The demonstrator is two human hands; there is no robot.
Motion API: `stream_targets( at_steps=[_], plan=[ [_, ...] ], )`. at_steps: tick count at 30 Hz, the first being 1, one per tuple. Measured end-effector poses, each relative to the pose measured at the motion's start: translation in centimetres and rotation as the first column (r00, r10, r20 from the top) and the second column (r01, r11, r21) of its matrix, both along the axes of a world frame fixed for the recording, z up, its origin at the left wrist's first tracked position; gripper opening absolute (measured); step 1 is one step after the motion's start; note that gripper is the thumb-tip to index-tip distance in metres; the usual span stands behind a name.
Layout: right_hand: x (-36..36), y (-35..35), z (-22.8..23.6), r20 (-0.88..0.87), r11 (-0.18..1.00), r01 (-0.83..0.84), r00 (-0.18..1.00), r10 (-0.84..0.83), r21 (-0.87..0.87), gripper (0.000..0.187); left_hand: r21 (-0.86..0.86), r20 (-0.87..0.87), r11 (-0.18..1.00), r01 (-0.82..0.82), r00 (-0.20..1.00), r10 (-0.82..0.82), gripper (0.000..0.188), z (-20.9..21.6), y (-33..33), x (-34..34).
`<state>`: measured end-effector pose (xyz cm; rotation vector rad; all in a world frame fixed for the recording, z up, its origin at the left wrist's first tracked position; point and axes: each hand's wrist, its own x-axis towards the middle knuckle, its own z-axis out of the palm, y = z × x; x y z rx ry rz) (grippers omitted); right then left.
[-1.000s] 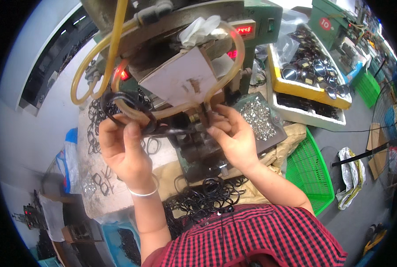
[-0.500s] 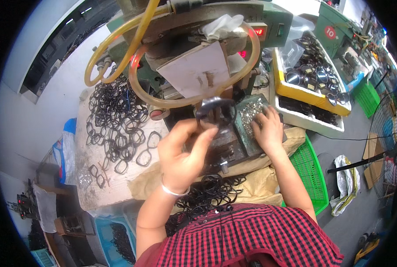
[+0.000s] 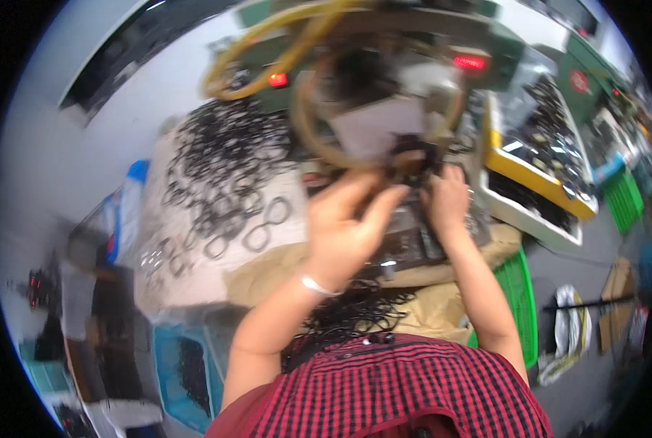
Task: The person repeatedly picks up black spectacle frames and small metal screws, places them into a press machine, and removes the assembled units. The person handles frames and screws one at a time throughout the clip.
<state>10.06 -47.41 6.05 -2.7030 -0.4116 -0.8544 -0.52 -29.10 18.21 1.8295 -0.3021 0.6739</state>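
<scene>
A black eyeglass frame (image 3: 408,153) is up at the head of the bench machine, smeared by motion. My left hand (image 3: 344,226) pinches it at its lower left between thumb and fingers. My right hand (image 3: 449,197) is just right of it, fingertips close to the frame's right side; blur hides whether they touch it. Behind the frame is a pale board (image 3: 377,128) on the machine, ringed by a yellowish hose (image 3: 304,120). More black frames lie bunched in front of my body (image 3: 355,310).
A heap of black frames (image 3: 227,160) covers much of the pale tabletop (image 3: 173,288) to the left. On the right, a yellow-edged foam box (image 3: 538,182) of glasses rests on a white one (image 3: 523,204). A green basket (image 3: 519,299) and a blue bin (image 3: 167,365) flank me.
My right hand has left the tray of small bits and come in beside the eyeglass frame. The left hand still holds the frame. The whole view has shifted, so the machine appears further right.
</scene>
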Motion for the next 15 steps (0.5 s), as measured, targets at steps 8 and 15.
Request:
stream_targets(
  at_steps=[8,15],
  plan=[
    [-5.1,-7.5,-2.8,-0.128,0.714,0.065,0.991,0.035,0.697,0.022,0.403,0.299,0.828,-0.39,0.911,0.283,0.019,-3.3,9.7,-8.5],
    [-2.6,-5.5,-5.7,-0.097,0.212,0.062,0.982,0.161,0.975,0.02,0.027,-0.12,0.447,-0.894,0.441,0.89,0.015,-10.0,32.3,-11.1]
  ],
)
